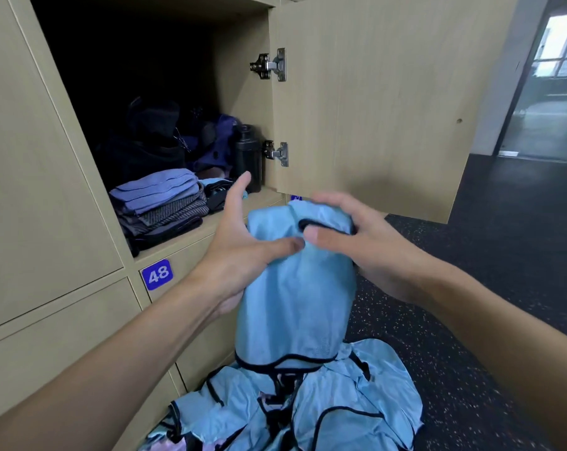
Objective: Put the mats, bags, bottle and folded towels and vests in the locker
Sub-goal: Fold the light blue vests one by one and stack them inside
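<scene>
A light blue vest (295, 294) with black trim hangs folded between my hands in front of the open locker (210, 232). My left hand (239, 242) holds its left side, thumb pressed on the cloth and fingers behind it. My right hand (357, 242) grips the vest's top edge with curled fingers. Inside the locker lie a stack of folded towels (160, 203), dark bags (152, 138), a purple bag (217, 144) and a black bottle (248, 157) at the right wall.
More blue vests (308, 411) lie in a heap on the dark speckled floor (470, 271) below my hands. The locker door (373, 102) stands open to the right. Closed lockers surround it, one labelled 48 (157, 275).
</scene>
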Tool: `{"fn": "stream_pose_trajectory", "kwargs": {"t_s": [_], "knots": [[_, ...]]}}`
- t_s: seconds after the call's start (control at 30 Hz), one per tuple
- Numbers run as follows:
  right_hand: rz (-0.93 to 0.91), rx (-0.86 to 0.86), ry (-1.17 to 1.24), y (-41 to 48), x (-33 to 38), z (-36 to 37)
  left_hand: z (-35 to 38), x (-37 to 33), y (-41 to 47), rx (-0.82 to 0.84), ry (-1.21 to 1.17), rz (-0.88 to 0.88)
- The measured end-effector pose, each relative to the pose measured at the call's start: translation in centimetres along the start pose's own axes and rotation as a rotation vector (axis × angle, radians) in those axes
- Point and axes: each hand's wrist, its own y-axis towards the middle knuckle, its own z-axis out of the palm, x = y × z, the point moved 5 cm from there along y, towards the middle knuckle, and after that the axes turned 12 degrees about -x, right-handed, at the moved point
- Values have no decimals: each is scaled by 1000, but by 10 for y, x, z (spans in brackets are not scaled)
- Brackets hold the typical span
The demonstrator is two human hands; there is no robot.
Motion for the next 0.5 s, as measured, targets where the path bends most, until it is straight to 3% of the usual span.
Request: {"fn": "stream_pose_trajectory", "kwargs": {"t_s": [0.07,0.23,0.37,0.5], "knots": [[-31,86,-123,-4,0,4,-3,-5,3,-42,-18,48],[-67,47,-224,-4,-3,5,-2,-9,2,-97,-19,130],[-120,-24,-249,-3,3,-1,-2,-13,2,-61,247,236],[-42,-44,-79,0,6,-12,-6,-9,4,38,413,244]]}}
